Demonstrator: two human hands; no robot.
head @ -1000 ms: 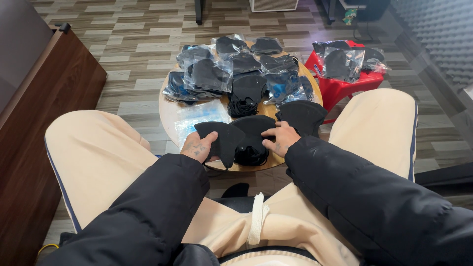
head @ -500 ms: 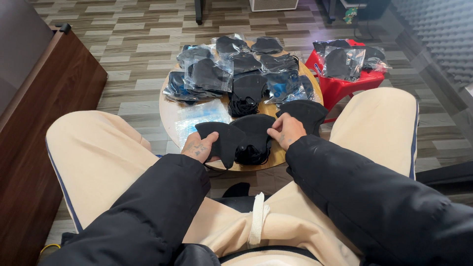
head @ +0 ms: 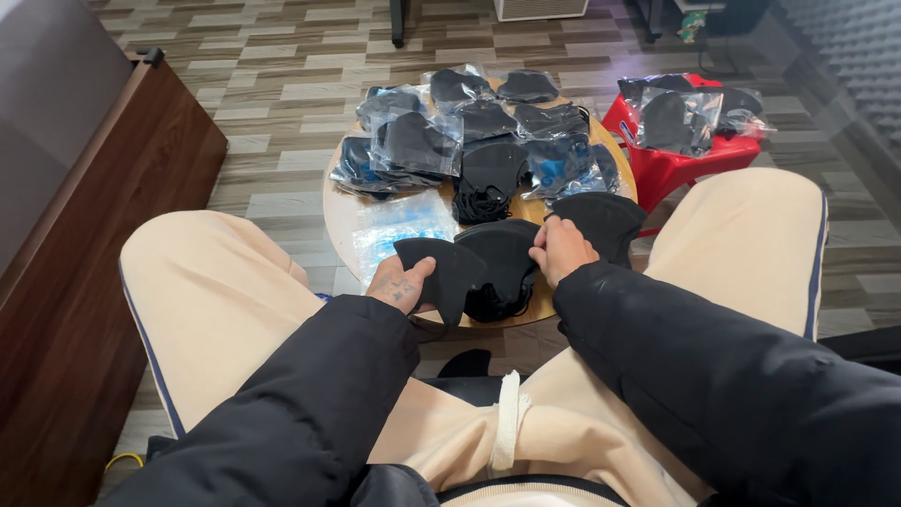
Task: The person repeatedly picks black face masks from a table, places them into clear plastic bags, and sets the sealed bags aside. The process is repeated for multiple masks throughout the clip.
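Note:
A black face mask (head: pixel 449 266) is pinched by its left edge in my left hand (head: pixel 402 284), over the near rim of the small round wooden table (head: pixel 340 214). My right hand (head: pixel 560 249) grips a second black mask (head: pixel 601 219) at the table's near right. Between the two hands lies a pile of loose black masks (head: pixel 502 268). Both forearms are in black sleeves and rest over my beige trousers.
Several clear bags holding black masks (head: pixel 413 143) cover the far half of the table. An empty clear bag (head: pixel 399 223) lies near left. A red stool (head: pixel 676 160) with more bagged masks stands at the right. A brown wooden cabinet (head: pixel 84 282) runs along the left.
My right hand has slid slightly right and away with its mask, pulling it off the middle pile. My left hand has stayed in place.

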